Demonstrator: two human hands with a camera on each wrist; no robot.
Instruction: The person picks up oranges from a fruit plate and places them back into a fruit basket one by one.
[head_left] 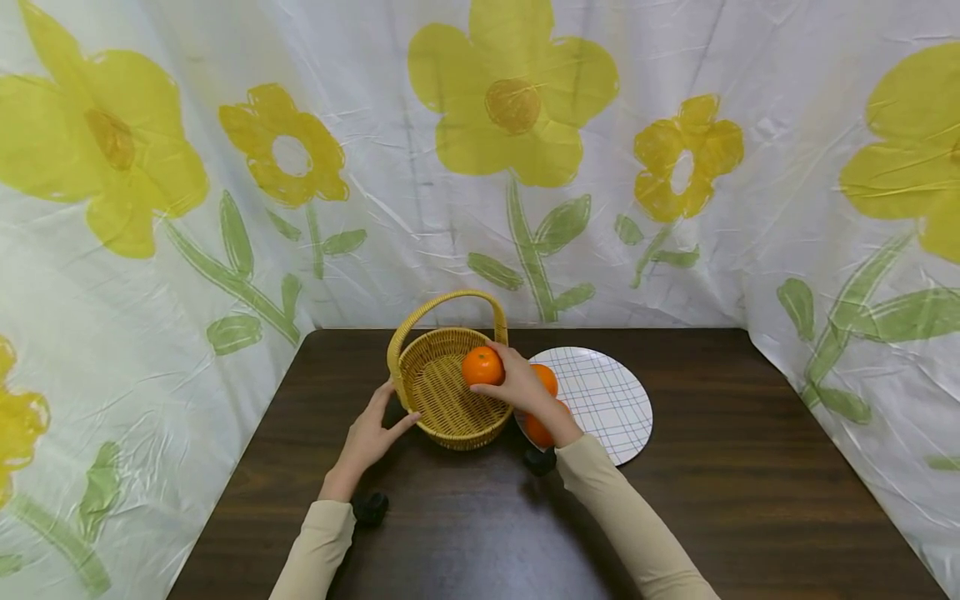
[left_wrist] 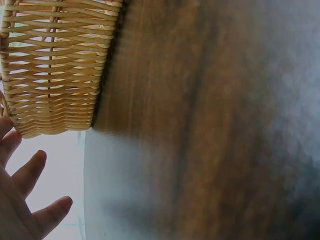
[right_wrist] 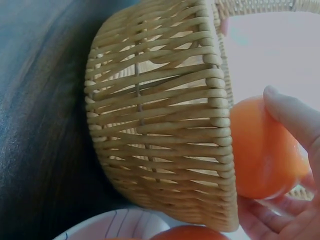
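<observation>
Golden wicker makes up the basket [head_left: 459, 442], near the lower centre of the head view on the dark tabletop [head_left: 712, 417]. Over the right part of its mouth, the right hand [head_left: 521, 383] holds an orange [head_left: 481, 365] between curved thumb and fingers. The left hand [head_left: 367, 435] is spread at the basket's left, thumb at the rim. A second orange [head_left: 547, 379] and a third orange [head_left: 537, 429] sit at the left of the plate [head_left: 611, 404], partly hidden by the right hand and wrist. The held orange looks firm, fairly weighty and a little slippery, so its widest part should suit a grip; the basket seems light and stiff, best steadied by rim or handle [head_left: 459, 293].

Left wrist view: basket wall fills the upper left; fingers fan apart at lower left, cut off, their pressure impossible to judge.

Right wrist view: thumb above, fingers below, the orange at right mostly clears the rim. Plate and other fruit are cropped at the bottom.
</observation>
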